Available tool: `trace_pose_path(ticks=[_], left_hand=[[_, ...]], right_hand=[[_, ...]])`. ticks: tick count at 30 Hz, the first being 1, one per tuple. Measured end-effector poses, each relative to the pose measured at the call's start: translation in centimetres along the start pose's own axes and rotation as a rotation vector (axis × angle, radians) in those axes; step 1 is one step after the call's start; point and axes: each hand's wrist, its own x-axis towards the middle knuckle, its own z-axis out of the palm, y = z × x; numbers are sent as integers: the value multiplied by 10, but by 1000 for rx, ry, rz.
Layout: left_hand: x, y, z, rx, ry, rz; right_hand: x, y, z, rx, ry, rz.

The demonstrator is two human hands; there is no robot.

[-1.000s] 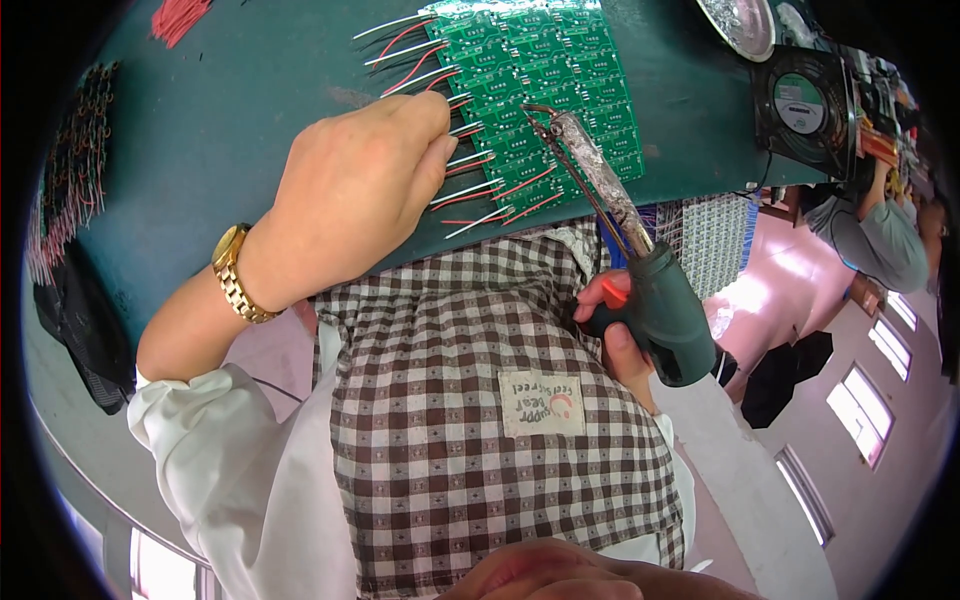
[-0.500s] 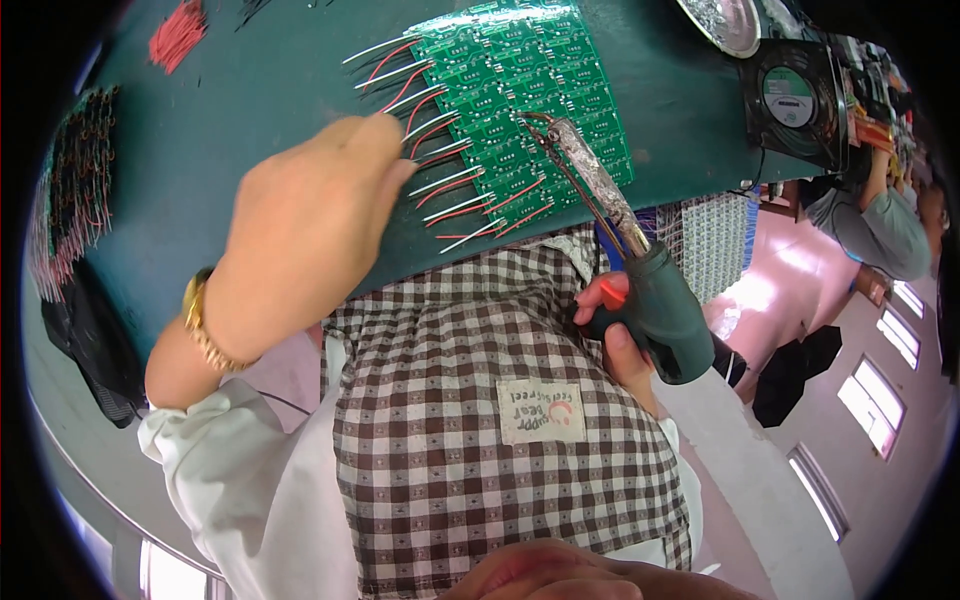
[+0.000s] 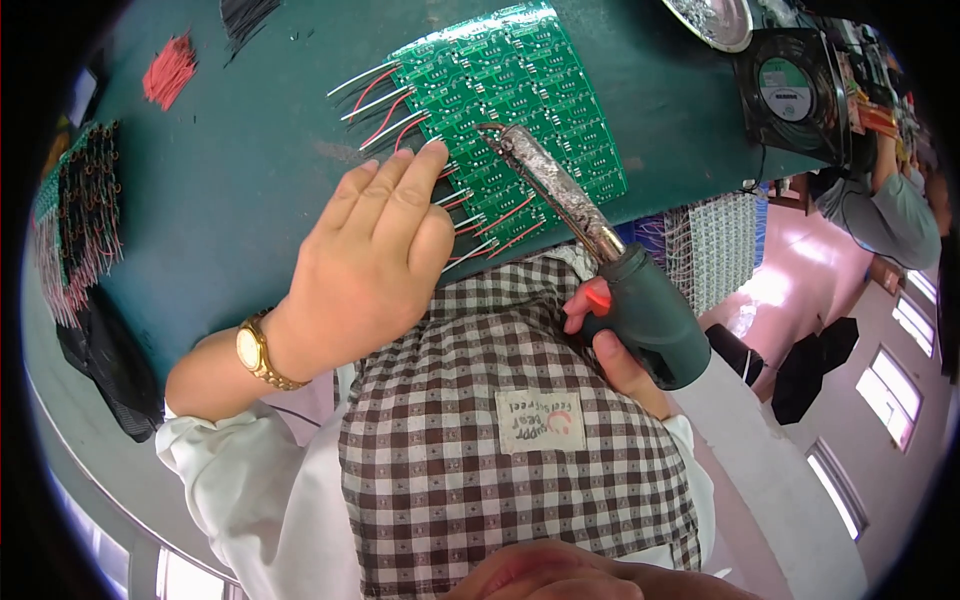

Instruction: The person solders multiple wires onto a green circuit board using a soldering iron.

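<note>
A green circuit board panel point(image 3: 530, 90), divided into many small boards, lies on the bench. Red, white and black wires point(image 3: 385, 115) stick out from its left edge. My left hand point(image 3: 375, 240) rests palm down over several of these wires, fingers stretched out, fingertips at the board's edge; whatever is under the palm is hidden. In my right hand point(image 3: 625, 365) is a dark green soldering gun point(image 3: 655, 315) with a red trigger, pointing up and left. Its bent tip point(image 3: 490, 128) is over the middle of the panel; contact with the board cannot be told.
Red wires point(image 3: 170, 72) and black wires point(image 3: 245, 22) lie in bundles on the green bench point(image 3: 250, 130). Wired boards point(image 3: 80, 220) hang at the left edge. A metal dish point(image 3: 715, 22) and a black fan point(image 3: 790, 95) stand far right, near another person's arm point(image 3: 885, 165).
My left hand has moved right onto the wires, its bent fingers now stretched out. The soldering gun's tip has shifted slightly left and down over the panel.
</note>
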Motion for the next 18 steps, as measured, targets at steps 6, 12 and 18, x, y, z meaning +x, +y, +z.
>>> trace_pose_path(ticks=[6, 12, 18], left_hand=[[-3, 2, 4, 91, 12, 19], [-2, 3, 2, 120, 19, -4], [-3, 4, 4, 141, 19, -12]], right_hand=[[2, 10, -1, -59, 7, -58], [4, 8, 0, -101, -13, -88], [4, -3, 5, -11, 64, 110]])
